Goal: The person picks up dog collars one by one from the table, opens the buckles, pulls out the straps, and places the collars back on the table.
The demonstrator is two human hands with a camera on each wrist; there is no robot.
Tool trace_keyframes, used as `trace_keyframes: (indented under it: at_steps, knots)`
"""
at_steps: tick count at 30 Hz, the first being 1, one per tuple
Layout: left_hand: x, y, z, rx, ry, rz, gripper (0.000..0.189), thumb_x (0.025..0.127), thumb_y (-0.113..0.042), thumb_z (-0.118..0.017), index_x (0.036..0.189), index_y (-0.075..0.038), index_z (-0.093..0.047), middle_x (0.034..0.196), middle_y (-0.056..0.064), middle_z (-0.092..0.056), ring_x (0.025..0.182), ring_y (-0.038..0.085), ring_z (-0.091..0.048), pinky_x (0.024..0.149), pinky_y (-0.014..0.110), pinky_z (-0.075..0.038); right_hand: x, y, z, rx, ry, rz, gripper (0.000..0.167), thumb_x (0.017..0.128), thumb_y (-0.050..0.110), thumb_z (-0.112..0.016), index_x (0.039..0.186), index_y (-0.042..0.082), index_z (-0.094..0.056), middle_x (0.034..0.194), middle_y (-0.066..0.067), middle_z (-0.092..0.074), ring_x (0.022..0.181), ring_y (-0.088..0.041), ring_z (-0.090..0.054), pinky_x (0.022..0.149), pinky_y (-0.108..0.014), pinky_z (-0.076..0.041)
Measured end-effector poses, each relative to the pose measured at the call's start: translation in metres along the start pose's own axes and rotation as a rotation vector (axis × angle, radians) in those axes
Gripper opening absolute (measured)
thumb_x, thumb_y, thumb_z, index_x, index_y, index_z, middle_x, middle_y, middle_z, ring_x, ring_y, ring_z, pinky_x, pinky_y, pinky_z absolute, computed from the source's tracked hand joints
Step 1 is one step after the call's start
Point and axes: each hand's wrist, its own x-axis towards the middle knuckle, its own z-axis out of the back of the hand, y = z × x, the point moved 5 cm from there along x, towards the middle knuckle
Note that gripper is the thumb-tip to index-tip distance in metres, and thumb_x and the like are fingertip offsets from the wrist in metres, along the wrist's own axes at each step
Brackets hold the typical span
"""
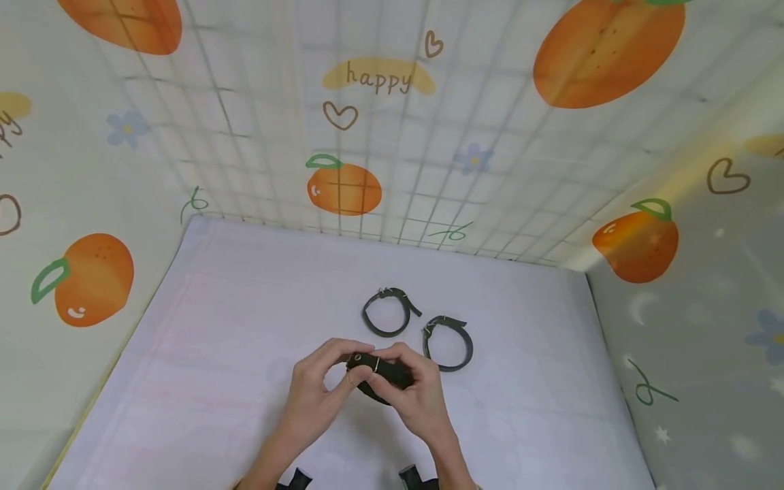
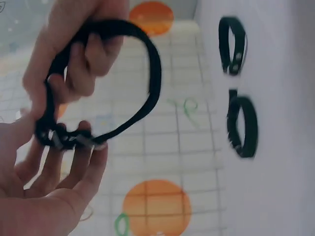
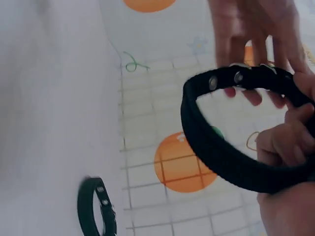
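Observation:
Both hands hold a black buckled collar [image 1: 398, 373] above the table. My left hand [image 1: 312, 395] pinches the buckle end with thumb and fingers. In the left wrist view its fingertips lie along the metal buckle and studs of the collar [image 2: 155, 73]. My right hand [image 1: 419, 401] grips the strap close by, its fingers curled inside the loop, as the right wrist view of the collar [image 3: 206, 145] shows. The strap hangs as a closed ring; whether its tip is through the buckle I cannot tell.
Two more black collars lie beyond the hands on the white tabletop [image 1: 245, 306], each fastened into a ring: one farther back [image 1: 387, 333], one to the right [image 1: 469, 347]. Cloth walls [image 1: 263, 170] printed with oranges enclose the back and sides.

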Motion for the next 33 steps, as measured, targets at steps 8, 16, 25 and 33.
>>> trace_keyframes:
  at_steps: [8,16,25,33]
  knots:
    - [0.001,-0.010,0.006,0.032,-0.098,-0.007,0.024,0.090,-0.006,-0.082,0.112,-0.015,-0.076,0.105,0.002,-0.082,0.097,0.012,-0.082,0.084,0.024,-0.066,-0.001,0.000,0.006,0.000,0.003,0.052,0.030,0.084,-0.013,-0.083,0.107,0.005,-0.076,0.086,-0.013,-0.076,0.073,0.001,-0.068,0.057,-0.022,-0.059]
    - [-0.006,-0.002,-0.001,-0.343,-0.243,0.327,0.017,0.101,-0.003,-0.070,0.117,0.000,-0.069,0.103,0.007,-0.080,0.090,0.006,-0.079,0.084,0.023,-0.065,-0.005,-0.002,0.005,0.129,-0.112,0.061,0.031,0.080,-0.024,-0.077,0.103,-0.004,-0.072,0.086,0.002,-0.070,0.074,0.005,-0.062,0.056,-0.018,-0.054]
    - [-0.009,-0.010,-0.008,-0.207,-0.161,0.120,0.029,0.096,0.000,-0.077,0.123,-0.009,-0.070,0.110,0.003,-0.080,0.102,0.007,-0.077,0.095,0.024,-0.063,-0.010,-0.001,0.008,0.150,-0.142,0.047,0.027,0.081,-0.023,-0.074,0.099,-0.003,-0.068,0.089,0.015,-0.066,0.072,0.006,-0.056,0.054,-0.019,-0.050]
    - [-0.013,-0.006,-0.020,-0.261,-0.042,-0.032,0.036,0.099,0.005,-0.071,0.133,-0.005,-0.067,0.114,0.017,-0.077,0.098,0.009,-0.077,0.095,0.026,-0.064,-0.014,0.002,0.013,0.117,-0.238,0.019,0.024,0.084,-0.016,-0.069,0.101,0.000,-0.065,0.089,0.020,-0.066,0.073,0.004,-0.055,0.051,-0.025,-0.045]
